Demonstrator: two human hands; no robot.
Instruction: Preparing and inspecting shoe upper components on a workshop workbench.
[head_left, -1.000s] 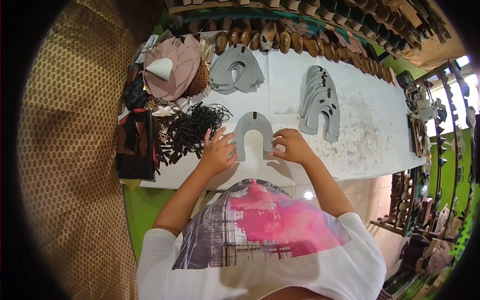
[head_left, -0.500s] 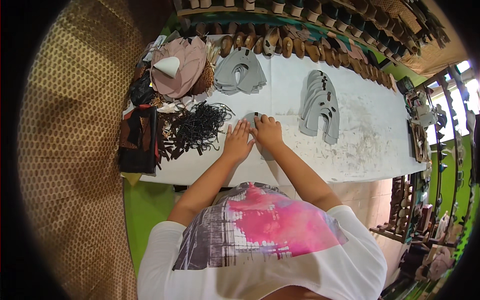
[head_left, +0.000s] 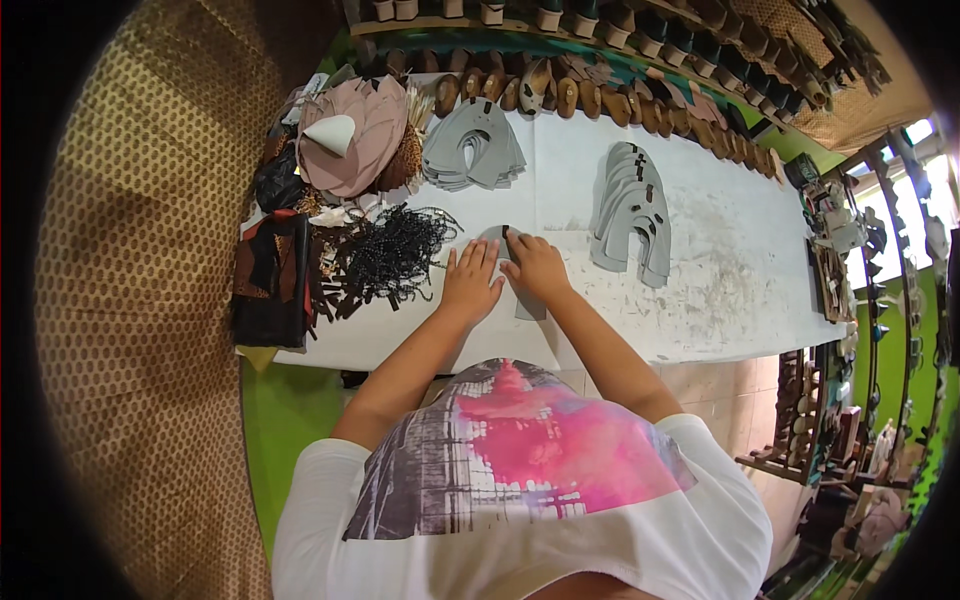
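Observation:
Before me on the white-covered table lies a grey curved shoe-upper piece (head_left: 530, 305), a small black tab (head_left: 506, 231) at its top. My left hand (head_left: 472, 280) rests flat over its left side, fingers stretched out. With fingers bent, my right hand (head_left: 540, 268) presses at the tab, its thumb held inward; the hands hide much of the piece. Farther off, a fanned stack of similar grey pieces (head_left: 487, 130) sits left of centre. Another overlapping row of grey pieces with black tabs (head_left: 622, 205) lies to the right.
Left of my hands are a tangle of black beaded straps (head_left: 400, 250) and dark strips. Behind it stands a pile of pink cut pieces (head_left: 370, 130) with a white cone (head_left: 330, 135). Wooden shoe lasts (head_left: 590, 98) line the table's far edge. Shoe racks (head_left: 890, 230) stand at the right.
The view has shifted slightly. Both hands stay on the grey piece, a little farther apart, and more of the piece shows between them.

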